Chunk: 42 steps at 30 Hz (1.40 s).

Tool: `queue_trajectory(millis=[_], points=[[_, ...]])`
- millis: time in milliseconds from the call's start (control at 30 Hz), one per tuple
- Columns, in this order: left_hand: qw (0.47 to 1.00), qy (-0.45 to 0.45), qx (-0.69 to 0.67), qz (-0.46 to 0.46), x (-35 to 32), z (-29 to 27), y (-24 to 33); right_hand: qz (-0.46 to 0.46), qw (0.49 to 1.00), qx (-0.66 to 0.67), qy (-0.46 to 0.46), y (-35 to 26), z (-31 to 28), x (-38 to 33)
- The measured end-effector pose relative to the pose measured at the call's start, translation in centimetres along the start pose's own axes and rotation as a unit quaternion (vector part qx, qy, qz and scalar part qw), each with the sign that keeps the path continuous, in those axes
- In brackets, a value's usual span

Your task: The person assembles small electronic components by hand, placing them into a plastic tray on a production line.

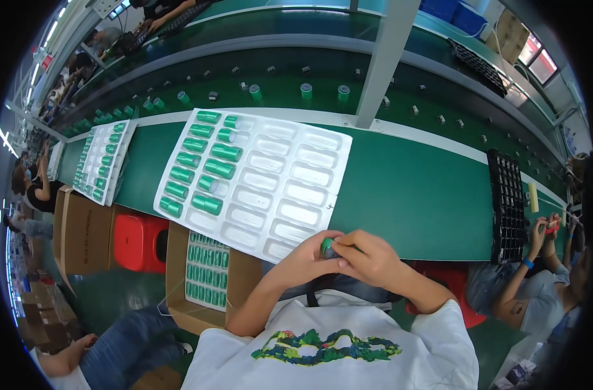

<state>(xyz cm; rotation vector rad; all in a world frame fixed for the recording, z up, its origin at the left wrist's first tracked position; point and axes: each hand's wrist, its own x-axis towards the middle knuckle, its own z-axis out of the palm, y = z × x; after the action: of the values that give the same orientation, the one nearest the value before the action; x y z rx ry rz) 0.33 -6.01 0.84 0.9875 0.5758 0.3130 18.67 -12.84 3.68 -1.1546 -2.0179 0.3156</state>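
Note:
Close in front of my body, both hands meet around a small green cylinder (327, 246) with a dark end. My left hand (303, 263) wraps it from the left. My right hand (369, 259) pinches at its upper end with thumb and fingers, which partly hide it. Just beyond lies a white moulded tray (343, 156), tilted on the green bench. Green cylinders like this one (208, 205) lie on their sides in its two left columns, some showing a pale or clear end. The pockets in its right columns hold nothing.
Another filled tray (118, 162) stands at left. Green cylinders (306, 91) and small metal parts ride the dark conveyor (277, 107) behind the rail. A black rack (506, 208) lies at right, near a co-worker. Below are an open carton (177, 273) and a red stool (140, 242).

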Motion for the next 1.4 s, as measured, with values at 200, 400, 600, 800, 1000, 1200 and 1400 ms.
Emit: queue_trajectory(millis=[200, 400, 600, 800, 1000, 1200, 1400], points=[[0.999, -0.016, 0.004, -0.046, -0.2, -0.3, -0.6, -0.013, 1.000, -0.008, -0.019, -1.1, 0.0, 1.0], [0.997, -0.019, -0.054, 0.044, -0.5, -0.2, -1.1, -0.082, 0.995, -0.054, 0.003, -0.7, 0.8, 1.1], [0.991, 0.000, -0.123, 0.046, -3.1, 1.0, 1.2, -0.173, 0.984, -0.024, -0.023, 2.3, -0.2, 1.8], [0.644, 0.475, 0.559, 0.219, -6.8, -8.0, 5.0, 0.115, 0.937, -0.169, 0.284, 20.2, -9.7, 3.5], [0.549, 0.532, 0.616, 0.189, -8.7, -15.6, 1.9, 0.248, 0.926, -0.249, 0.139, 30.3, -12.6, 5.2], [0.606, 0.521, 0.576, 0.171, -8.5, -15.5, 1.8, 0.334, 0.880, -0.309, 0.137, 30.3, -10.5, 8.3], [0.598, 0.522, 0.590, 0.149, -7.2, -16.0, 3.7, 0.150, 0.886, -0.432, -0.079, 29.8, -6.8, 12.3]])
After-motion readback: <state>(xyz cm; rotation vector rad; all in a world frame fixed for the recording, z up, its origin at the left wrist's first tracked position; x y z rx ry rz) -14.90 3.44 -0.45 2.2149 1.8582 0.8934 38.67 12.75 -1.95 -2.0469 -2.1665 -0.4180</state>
